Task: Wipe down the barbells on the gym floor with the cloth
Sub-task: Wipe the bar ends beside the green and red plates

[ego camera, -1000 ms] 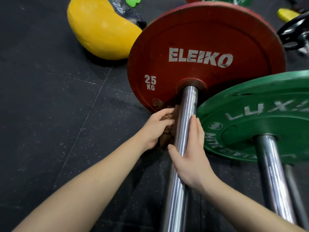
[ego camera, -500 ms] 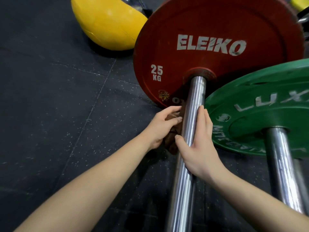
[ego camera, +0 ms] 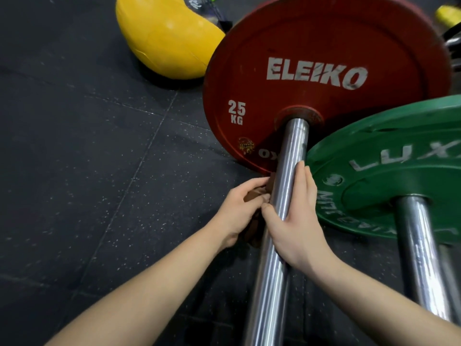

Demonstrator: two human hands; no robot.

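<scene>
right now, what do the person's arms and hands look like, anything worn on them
Both are bare. The left hand and right hand wear no gloves, and no rings, watch or wristband show. The left forearm and right forearm are uncovered up to the frame edge; no sleeve is in view.

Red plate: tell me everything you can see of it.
The red plate is a matte disc, rubber by its look, with scuffed white lettering: ELEIKO, 25 KG, and a small gold sticker low on the left. It stands on edge on the floor, its top cut off by the frame. The steel bar runs into its raised hub. The green plate overlaps its lower right in view. The cloth held by the left hand sits just below its rim; contact is unclear.
</scene>
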